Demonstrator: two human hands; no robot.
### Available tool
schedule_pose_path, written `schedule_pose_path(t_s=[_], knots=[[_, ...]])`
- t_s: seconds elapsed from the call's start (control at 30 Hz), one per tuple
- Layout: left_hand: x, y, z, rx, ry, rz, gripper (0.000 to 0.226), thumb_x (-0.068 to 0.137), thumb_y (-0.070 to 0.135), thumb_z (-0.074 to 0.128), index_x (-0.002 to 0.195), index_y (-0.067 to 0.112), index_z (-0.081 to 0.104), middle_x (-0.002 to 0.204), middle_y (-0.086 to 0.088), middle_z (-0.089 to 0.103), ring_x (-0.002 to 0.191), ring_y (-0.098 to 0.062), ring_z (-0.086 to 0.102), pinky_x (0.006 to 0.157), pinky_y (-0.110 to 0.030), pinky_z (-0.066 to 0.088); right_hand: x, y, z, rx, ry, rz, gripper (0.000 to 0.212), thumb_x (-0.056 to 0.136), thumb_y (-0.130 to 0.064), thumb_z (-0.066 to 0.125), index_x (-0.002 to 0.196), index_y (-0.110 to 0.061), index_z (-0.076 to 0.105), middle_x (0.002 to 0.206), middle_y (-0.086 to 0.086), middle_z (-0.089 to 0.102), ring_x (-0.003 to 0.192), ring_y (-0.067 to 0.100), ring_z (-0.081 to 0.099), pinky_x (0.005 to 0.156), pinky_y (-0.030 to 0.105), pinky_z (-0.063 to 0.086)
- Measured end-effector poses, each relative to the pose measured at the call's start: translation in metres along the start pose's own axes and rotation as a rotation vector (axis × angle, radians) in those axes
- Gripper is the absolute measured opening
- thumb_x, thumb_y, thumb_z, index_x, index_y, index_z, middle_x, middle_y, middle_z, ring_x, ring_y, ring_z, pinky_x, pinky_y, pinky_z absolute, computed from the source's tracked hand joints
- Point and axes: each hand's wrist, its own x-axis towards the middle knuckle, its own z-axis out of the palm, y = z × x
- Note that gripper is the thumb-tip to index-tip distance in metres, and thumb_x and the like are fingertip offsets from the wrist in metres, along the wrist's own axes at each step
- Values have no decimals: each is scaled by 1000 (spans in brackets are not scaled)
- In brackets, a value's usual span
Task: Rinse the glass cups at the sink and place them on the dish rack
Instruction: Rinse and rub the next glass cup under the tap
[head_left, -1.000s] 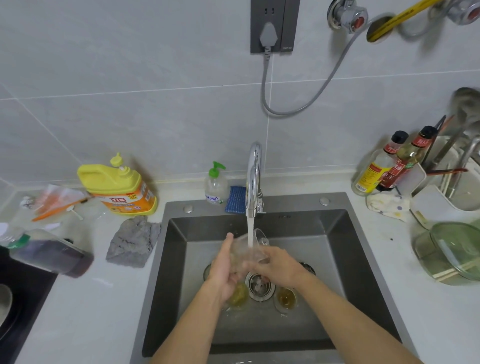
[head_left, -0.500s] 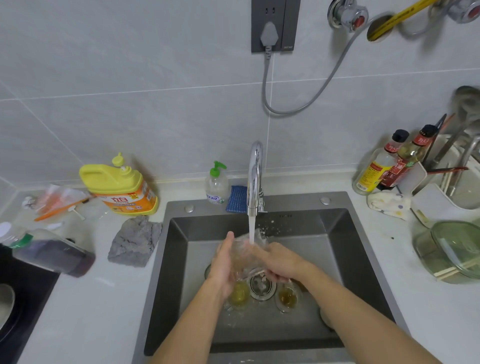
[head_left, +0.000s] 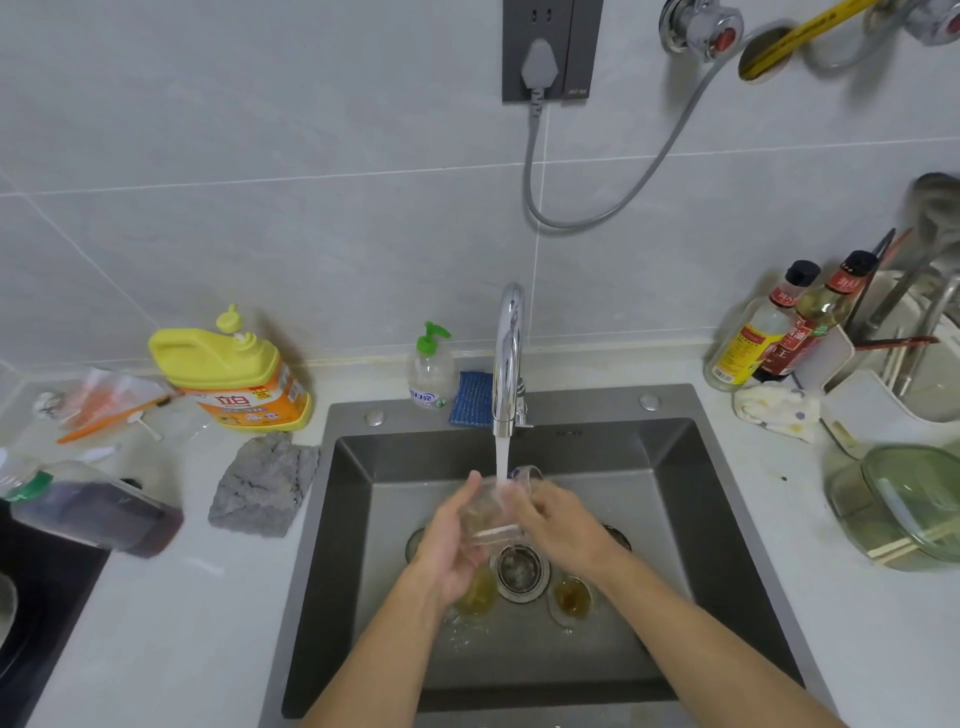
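- The clear glass cup (head_left: 493, 512) is over the middle of the dark grey brushed-steel sink (head_left: 675, 467), under the white stream from the curved chrome tap (head_left: 509, 353).
- Its long axis is tilted: the thick base is toward the person, and the open rim points up and away to the right.
- The left hand (head_left: 447, 551) grips the cup's left side, fingers curled beneath and thumb raised along the wall.
- The right hand (head_left: 563, 525) grips the right side with its fingers curled close together.
- Two small round glasses with amber dregs (head_left: 475, 597) stand on the sink floor, on either side of the ribbed metal drain strainer (head_left: 519, 569).
- The yellow plastic detergent jug (head_left: 234, 374) has an orange label reading "立白".
- The white plastic dish rack (head_left: 872, 410) is on the right counter.
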Motion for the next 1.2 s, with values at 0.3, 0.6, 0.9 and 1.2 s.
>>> schedule_pose_path(t_s=[0.3,0.6,0.9,1.2], knots=[[-4,3,-1,-84,59,-81,59,91,38,76,131,-3,67,123,-26,73,104,-38,74,97,-50,59,-11,23,5,7,-238,-37,41,101,-69,42,121,-45,69,121,-24,70,115,-10,62,107,32,50],[-7,0,9,-242,28,27,43,108,35,49,125,0,67,112,-27,76,93,-39,77,93,-55,57,32,-1,2,292,159,254,50,107,-51,42,99,-13,73,90,4,76,85,20,72,90,44,59],[8,7,3,-169,118,-104,56,114,39,29,129,0,67,105,-24,77,86,-35,79,65,-46,66,6,-7,0,92,-27,-69,57,97,-73,40,101,-28,77,93,-9,75,85,5,71,79,32,61],[8,-2,7,143,89,26,60,99,61,52,134,15,69,119,-15,77,116,-28,73,107,-46,43,18,-6,3,307,-55,110,16,106,-33,56,105,-28,72,96,-12,74,99,7,69,85,21,52]])
